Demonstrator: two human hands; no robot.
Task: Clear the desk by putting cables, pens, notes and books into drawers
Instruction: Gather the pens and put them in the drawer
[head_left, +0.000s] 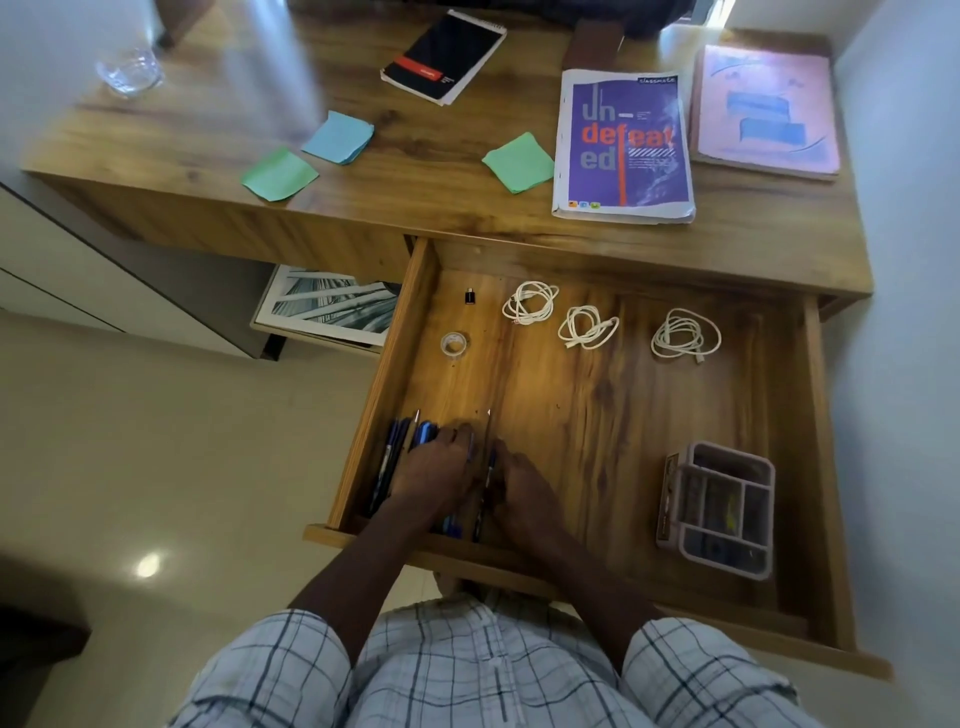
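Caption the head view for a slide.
The left hand and right hand on pens in the open drawer by three coiled cables; sticky notes and books on the desk.

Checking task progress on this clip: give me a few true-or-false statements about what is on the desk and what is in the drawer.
1. Three white cables lie coiled in the open drawer. True.
2. The sticky notes are in the drawer. False: all three pads lie on the desk.
3. The left hand and right hand are both at the pens in the drawer. True.
4. The purple notebook sits in the drawer. False: it lies on the desk, beside the pink book.
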